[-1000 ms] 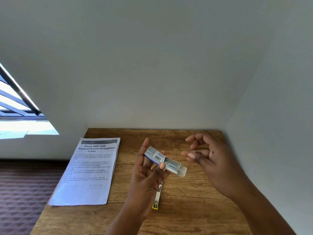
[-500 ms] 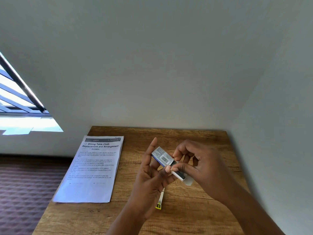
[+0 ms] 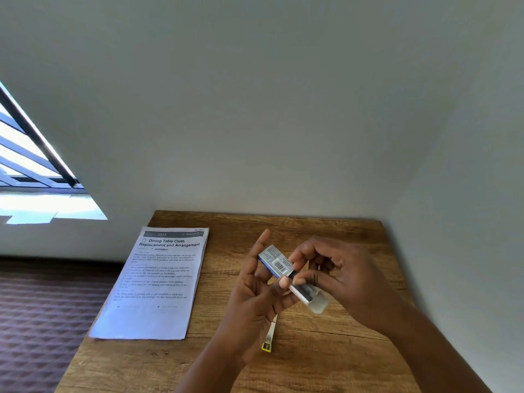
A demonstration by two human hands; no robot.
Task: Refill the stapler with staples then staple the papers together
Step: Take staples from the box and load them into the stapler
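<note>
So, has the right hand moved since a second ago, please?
Yes: the right hand moved leftward over the wooden table onto the small staple box.

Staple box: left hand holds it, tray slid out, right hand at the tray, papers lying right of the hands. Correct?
Not quite. The head view shows the papers lying left of the hands, near the table's left edge. The rest stands: the left hand holds the staple box, its tray is slid out, and the right hand is at the tray.

A plain room, likely a home or small office corner: a wooden desk (image 3: 326, 358) pushed into bare white walls (image 3: 255, 109), a barred window (image 3: 31, 154) at nine o'clock, patterned carpet (image 3: 42, 321) at eight o'clock
</note>
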